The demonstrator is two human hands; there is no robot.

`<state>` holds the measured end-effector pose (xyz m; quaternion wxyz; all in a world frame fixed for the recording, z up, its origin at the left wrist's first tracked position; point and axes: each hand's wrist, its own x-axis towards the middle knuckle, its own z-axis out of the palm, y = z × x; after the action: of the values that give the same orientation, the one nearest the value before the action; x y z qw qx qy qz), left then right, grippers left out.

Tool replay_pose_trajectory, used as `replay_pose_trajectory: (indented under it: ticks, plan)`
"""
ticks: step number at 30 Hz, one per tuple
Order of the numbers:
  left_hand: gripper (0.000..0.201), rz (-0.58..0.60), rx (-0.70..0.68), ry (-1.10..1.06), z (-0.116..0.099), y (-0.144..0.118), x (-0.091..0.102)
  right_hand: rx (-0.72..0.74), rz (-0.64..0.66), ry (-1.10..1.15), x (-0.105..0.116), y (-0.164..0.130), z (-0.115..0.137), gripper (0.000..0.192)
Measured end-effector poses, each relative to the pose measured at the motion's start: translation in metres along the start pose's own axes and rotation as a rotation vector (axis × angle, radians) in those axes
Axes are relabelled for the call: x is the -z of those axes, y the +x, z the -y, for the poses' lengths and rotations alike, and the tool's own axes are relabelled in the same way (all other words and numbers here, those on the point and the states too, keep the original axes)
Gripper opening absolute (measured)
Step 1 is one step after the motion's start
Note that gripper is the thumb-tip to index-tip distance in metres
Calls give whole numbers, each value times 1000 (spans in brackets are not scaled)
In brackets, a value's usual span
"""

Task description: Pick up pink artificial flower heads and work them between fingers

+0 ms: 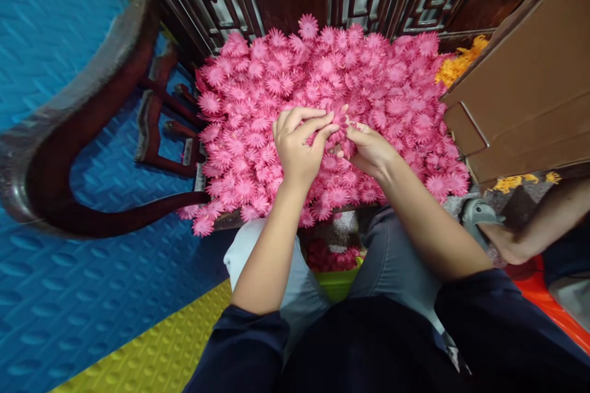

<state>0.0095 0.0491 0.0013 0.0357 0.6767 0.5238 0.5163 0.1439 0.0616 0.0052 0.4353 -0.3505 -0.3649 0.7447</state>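
A wide heap of pink artificial flower heads (258, 123) covers the dark wooden seat in front of me. Over its middle, my left hand (302, 132) and my right hand (366, 144) come together around one pink flower head (338, 120). The left fingers point right and pinch it from the left side. On the right, my thumb and fingers close on its other edge. Petals partly cover the fingertips, so the exact grip there is hard to make out.
A dark carved armrest (87, 73) curves at the left. At the right stands a cardboard box (525, 80) beside orange flowers (461, 61). Between my knees is a green basket (338, 285) with pink and red pieces. Another person's foot (507, 242) shows at the right.
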Motion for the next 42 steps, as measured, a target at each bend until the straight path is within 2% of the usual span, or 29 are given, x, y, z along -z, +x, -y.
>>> replay_pose_trajectory:
  ticks: [11,18,24,30,34,38,40,42]
  plan:
    - [27,-78,51,-161,-3,-2,-6,104,-90,-30,-16,-7,0,38]
    - [30,-153,99,-264,-9,-6,-10,71,-111,-10,-16,-4,-3,39]
    - [29,-143,148,-252,-8,-3,-4,96,-88,25,-18,-5,-5,43]
    - [37,-144,245,-169,-8,-5,-9,111,-123,-26,-22,-7,-6,31]
    - [43,-217,338,-201,9,-4,-16,75,-186,38,-22,-6,-6,23]
    - [45,-433,413,-99,41,1,-8,57,-235,48,-16,-3,-4,15]
    - [40,-445,423,-49,49,4,0,56,-243,41,-11,-1,-2,12]
    - [34,-405,393,-8,46,5,5,55,-262,42,-6,1,-2,11]
